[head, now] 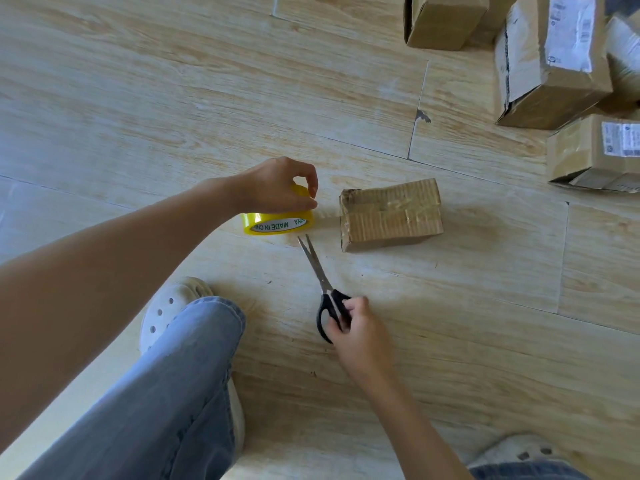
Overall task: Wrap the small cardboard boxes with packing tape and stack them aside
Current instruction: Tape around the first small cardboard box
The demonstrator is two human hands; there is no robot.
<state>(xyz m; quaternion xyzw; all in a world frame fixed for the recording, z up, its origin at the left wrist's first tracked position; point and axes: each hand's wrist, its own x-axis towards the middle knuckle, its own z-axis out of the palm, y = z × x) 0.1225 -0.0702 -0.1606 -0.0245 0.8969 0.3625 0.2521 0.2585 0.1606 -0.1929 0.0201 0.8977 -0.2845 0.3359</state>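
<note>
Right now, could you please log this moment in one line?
left hand grips tape roll | right hand grips scissors | small box on floor beside tape roll

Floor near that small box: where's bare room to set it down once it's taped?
Widest bare floor lies beyond the left hand and tape roll, left of the parcel pile. Another patch sits right of the small cardboard box, below the pile. Crowded: between roll, box and the scissors in the right hand.

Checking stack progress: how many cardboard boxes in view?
5 boxes: one mid-floor beside the tape roll; one at top edge; three clustered top right, one cropped. More may hide behind them.
</note>
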